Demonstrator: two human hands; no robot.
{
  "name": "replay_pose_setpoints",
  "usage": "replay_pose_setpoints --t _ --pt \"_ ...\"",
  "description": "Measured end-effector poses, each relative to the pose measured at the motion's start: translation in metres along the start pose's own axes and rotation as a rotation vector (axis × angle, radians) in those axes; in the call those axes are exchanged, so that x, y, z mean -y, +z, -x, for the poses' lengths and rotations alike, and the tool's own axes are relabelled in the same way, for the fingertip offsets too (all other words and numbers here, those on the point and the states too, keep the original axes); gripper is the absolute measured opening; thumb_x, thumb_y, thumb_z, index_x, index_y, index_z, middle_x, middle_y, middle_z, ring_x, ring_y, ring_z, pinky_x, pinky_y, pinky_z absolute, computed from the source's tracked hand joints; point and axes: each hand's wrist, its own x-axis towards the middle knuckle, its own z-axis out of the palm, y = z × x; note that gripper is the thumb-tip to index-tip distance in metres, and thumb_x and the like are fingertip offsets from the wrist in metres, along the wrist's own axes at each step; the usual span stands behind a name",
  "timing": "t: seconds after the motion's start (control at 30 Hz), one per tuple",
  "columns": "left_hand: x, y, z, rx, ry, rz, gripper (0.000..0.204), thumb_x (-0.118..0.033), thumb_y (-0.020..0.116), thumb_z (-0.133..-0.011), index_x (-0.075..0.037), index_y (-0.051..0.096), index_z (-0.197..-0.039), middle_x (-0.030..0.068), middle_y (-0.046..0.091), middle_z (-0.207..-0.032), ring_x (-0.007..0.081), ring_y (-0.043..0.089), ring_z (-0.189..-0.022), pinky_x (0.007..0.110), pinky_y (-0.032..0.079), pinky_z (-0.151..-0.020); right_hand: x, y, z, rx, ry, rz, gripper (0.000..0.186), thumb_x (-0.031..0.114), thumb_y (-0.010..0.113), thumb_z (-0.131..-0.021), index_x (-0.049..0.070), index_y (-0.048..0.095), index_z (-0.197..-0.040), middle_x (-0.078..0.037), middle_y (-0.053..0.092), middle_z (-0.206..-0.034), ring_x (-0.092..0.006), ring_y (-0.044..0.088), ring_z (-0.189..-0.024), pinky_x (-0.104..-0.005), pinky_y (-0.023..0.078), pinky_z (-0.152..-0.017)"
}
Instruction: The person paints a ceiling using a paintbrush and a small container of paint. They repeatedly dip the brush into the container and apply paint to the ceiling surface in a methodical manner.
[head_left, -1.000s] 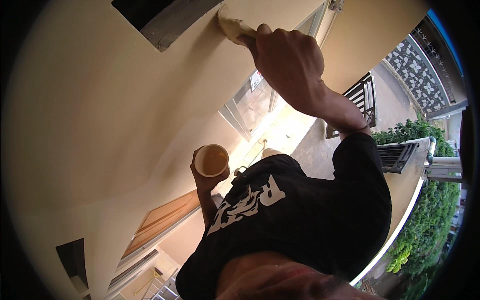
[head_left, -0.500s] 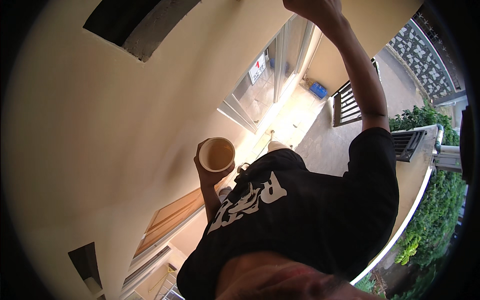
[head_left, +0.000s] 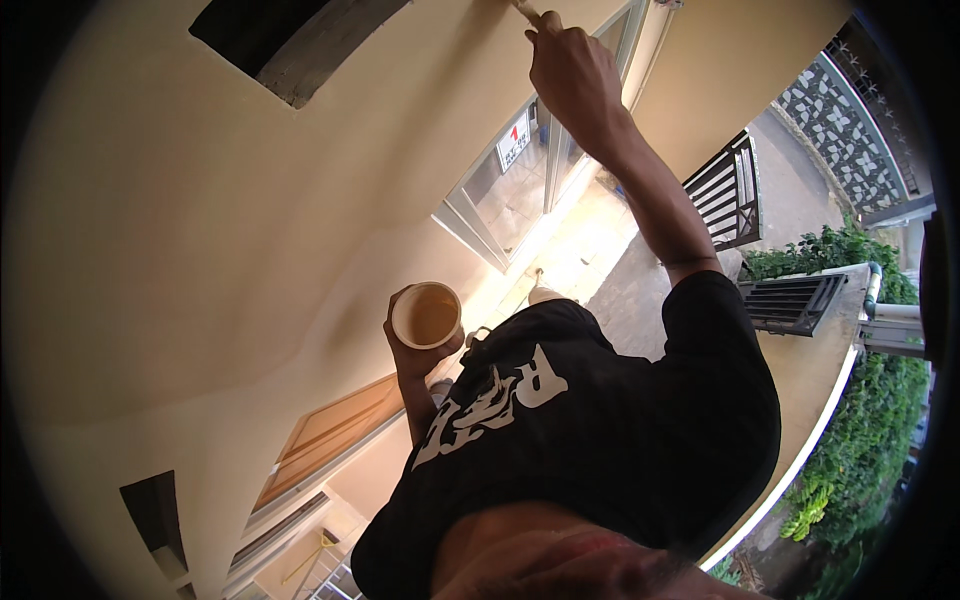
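Note:
My left hand (head_left: 402, 345) is wrapped around a small pale tub (head_left: 427, 316), held close to my body beside the wall. Its open top shows a tan, creamy inside; how much is in it I cannot tell. Up at the top edge, my right hand (head_left: 578, 75) grips a paintbrush (head_left: 527, 13) by its handle on an outstretched arm. The brush's tip reaches toward the cream wall (head_left: 230, 230) and is partly cut off by the frame, so whether it touches the surface is unclear.
A dark recess (head_left: 290, 40) breaks the wall at upper left, a smaller opening (head_left: 155, 515) at lower left. A glass window (head_left: 500, 190) and a wooden door (head_left: 325, 440) lie along the wall. A black metal gate (head_left: 730, 190) and green plants (head_left: 870, 420) are at right.
My right hand has come down and to the left, bringing the paintbrush into view. The left hand with the tub has barely shifted.

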Motion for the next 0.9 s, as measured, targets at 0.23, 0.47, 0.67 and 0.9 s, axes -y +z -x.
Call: replay_pose_setpoints --t 0.23,0.47,0.67,0.9 --pt "-0.016 0.022 -0.03 -0.012 0.053 -0.06 0.084 -0.02 0.101 -0.059 -0.003 0.058 -0.13 0.0107 0.071 -0.118 0.0228 0.07 -0.107 0.039 0.058 -0.095 -0.012 -0.017 0.109 0.552 -0.157 -0.255 0.022 0.021 0.069 -0.1 0.0 0.071 -0.1 -0.014 0.071 -0.07 -0.0303 0.066 -0.055 -0.0434 0.053 -0.058" --pt "-0.033 0.036 -0.047 -0.097 0.16 -0.277 0.093 -0.012 0.102 -0.059 -0.007 0.052 -0.137 0.0111 0.065 -0.129 0.0249 0.066 -0.116 0.04 0.057 -0.099 -0.009 -0.05 0.108 0.718 -0.503 -0.396 0.018 0.017 0.075 -0.095 0.003 0.076 -0.106 -0.011 0.076 -0.085 -0.0263 0.073 -0.071 -0.0402 0.056 -0.068" --pt "-0.046 0.033 -0.047 -0.174 0.288 -0.194 0.09 -0.015 0.102 -0.063 -0.004 0.053 -0.138 0.0131 0.069 -0.127 0.0257 0.069 -0.116 0.041 0.058 -0.103 0.045 -0.054 0.087 0.714 -0.71 -0.215 0.012 0.011 0.072 -0.088 0.012 0.08 -0.096 -0.004 0.072 -0.091 -0.026 0.072 -0.085 -0.0407 0.056 -0.074" --pt "-0.04 0.016 -0.037 -0.28 0.302 -0.172 0.083 -0.018 0.101 -0.065 -0.004 0.057 -0.134 0.0127 0.069 -0.125 0.0256 0.07 -0.114 0.041 0.059 -0.101 0.116 -0.047 0.083 0.469 -1.024 -0.062 0.021 0.017 0.084 -0.081 0.01 0.079 -0.099 -0.002 0.075 -0.094 -0.0237 0.074 -0.077 -0.0387 0.058 -0.076"
